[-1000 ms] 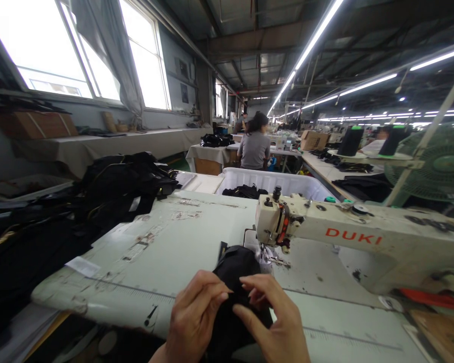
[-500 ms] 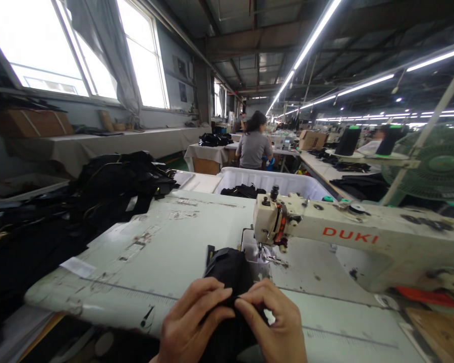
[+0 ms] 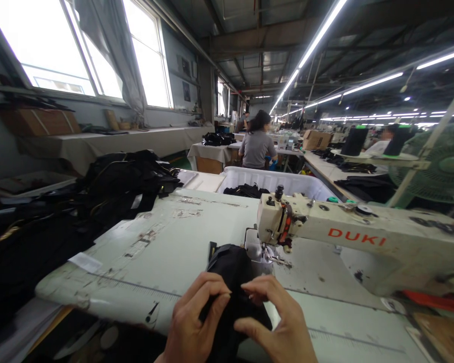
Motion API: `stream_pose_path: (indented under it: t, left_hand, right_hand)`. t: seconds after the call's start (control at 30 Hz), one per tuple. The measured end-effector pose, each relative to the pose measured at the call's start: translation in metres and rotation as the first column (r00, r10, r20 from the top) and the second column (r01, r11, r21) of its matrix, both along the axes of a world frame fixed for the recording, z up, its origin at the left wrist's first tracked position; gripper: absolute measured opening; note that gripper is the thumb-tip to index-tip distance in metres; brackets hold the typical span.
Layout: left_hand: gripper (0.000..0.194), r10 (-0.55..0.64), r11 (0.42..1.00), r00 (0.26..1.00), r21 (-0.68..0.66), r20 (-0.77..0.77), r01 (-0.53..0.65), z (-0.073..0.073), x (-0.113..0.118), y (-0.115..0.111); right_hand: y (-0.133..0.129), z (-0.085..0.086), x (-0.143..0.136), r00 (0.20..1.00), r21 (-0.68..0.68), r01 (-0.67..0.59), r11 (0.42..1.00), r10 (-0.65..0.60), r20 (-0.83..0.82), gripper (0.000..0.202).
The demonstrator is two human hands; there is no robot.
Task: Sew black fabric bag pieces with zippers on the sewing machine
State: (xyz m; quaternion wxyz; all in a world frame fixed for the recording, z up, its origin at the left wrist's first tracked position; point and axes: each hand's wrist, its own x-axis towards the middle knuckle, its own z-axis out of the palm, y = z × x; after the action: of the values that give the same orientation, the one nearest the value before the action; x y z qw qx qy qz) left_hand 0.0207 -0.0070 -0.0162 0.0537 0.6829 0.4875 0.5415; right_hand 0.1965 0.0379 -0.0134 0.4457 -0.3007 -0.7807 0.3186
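Note:
A black fabric piece (image 3: 230,262) lies bunched at the front edge of the sewing table, just left of the machine's needle area, and hangs down over the edge. My left hand (image 3: 199,317) is over its left side with thumb and forefinger pinched together; whatever is between the tips is too small to make out. On the other side my right hand (image 3: 278,317) has thumb and fingers spread apart over the cloth, holding nothing. The sewing machine (image 3: 325,232), marked DUKI, stands to the right, its presser foot (image 3: 267,253) beyond my right hand.
A heap of black pieces (image 3: 128,176) covers the left side. Behind the machine stands a white plastic bin (image 3: 287,181) with black cloth inside. A white paper slip (image 3: 85,262) lies on the pale green tabletop (image 3: 174,237). Further off, a person (image 3: 258,143) sits facing away.
My right thumb and fingers have parted from their pinch, and that hand has moved off the left one. The left hand stays pinched. The view has shifted slightly.

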Motion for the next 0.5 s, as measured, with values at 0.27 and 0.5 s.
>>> stream_pose_path:
  t: [0.27,0.5]
  left_hand:
    - [0.014,0.062,0.998,0.971,0.025,-0.233,-0.058,0.009,-0.013,0.003]
    - [0.023,-0.518,0.792,0.672,-0.593,-0.529,0.144,0.062,-0.035,0.074]
  right_hand:
    - [0.0,-0.002,-0.01,0.99,-0.274,-0.099,0.957,0.124,0.074,0.01]
    - [-0.004,-0.035,-0.053,0.708,-0.633,-0.699,0.334,0.203,-0.676,0.057]
